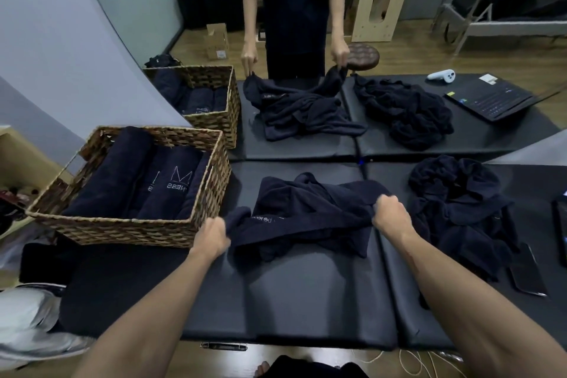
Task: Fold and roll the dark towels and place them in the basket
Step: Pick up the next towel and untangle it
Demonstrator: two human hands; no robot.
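A crumpled dark towel (310, 215) lies on the black padded table (291, 301) in front of me. My left hand (211, 238) grips its left corner, and my right hand (391, 215) grips its right corner; both fists are closed on the cloth. A woven basket (129, 227) stands at the left with several rolled dark towels (171, 184) inside. A heap of loose dark towels (460, 212) lies to the right of my right hand.
A mirror along the table's far edge reflects the basket, towels and me standing. A phone (526, 273) lies at the right beside the heap. The table's near edge runs just below my forearms. A white bundle (27, 316) sits at lower left.
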